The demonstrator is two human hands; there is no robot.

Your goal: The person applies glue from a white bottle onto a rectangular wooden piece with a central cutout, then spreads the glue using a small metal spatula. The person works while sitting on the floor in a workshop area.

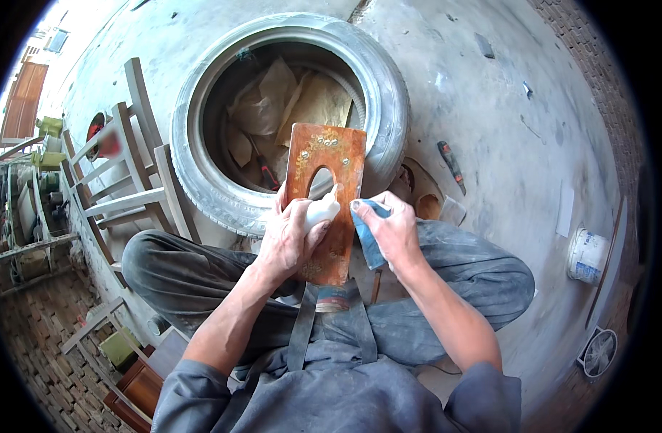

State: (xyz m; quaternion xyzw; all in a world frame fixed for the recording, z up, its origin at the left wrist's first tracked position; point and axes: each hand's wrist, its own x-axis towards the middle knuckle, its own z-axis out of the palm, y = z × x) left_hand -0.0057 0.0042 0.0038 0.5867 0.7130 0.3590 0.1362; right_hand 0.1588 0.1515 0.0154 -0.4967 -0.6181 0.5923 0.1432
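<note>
A reddish-brown wooden board (351, 155) with an oval hole and worn gold patterning stands across my lap, its far end over the rim of a tyre. My left hand (284, 242) is closed around a small white squeeze bottle (321, 210), nozzle toward the board beside the hole. Those fingers also lie against the board's left side. At the board's right edge, my right hand (397, 234) pinches a blue sheet (368, 242) that hangs down; whether it is cloth or sandpaper I cannot tell. A round can-like thing (332, 299) sits under the board's near end.
The dusty tyre (183, 137) lies ahead, holding brown paper (320, 101) and a red-handled screwdriver (267, 173). Another red-and-black tool (451, 164) lies on the floor to its right. Grey wooden frames (140, 115) stand left. A white bucket (588, 254) and a small fan (600, 353) are far right.
</note>
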